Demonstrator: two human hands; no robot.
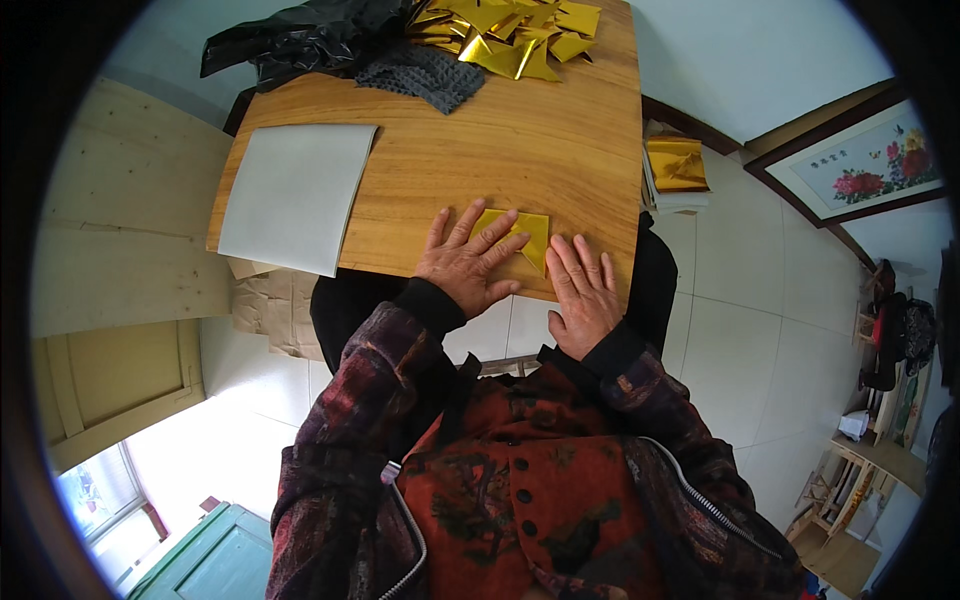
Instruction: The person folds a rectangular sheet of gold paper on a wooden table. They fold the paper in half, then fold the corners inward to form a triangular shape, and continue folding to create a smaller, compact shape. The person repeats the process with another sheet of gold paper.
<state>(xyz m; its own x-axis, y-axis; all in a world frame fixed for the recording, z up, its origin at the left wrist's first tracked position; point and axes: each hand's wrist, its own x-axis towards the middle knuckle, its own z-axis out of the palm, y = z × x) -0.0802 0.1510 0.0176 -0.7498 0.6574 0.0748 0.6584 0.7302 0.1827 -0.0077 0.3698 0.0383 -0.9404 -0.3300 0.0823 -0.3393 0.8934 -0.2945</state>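
Note:
A small folded piece of gold foil paper point(535, 228) lies near the front edge of the wooden table point(480, 150). My left hand point(470, 255) rests over its left part, fingers spread and laid flat, hiding some of it. Beside its right edge, my right hand point(583, 295) lies on the table with fingers stretched out. Neither hand grips anything. At the far end of the table sits a pile of folded gold foil pieces point(520, 35).
A stack of pale grey sheets point(295, 195) lies on the table's left. Black plastic point(310, 45) and dark textured cloth point(425, 75) are at the far left. Right of the table, more gold foil paper point(677, 165) rests on a low stack. A framed flower picture point(860, 170) leans at the right.

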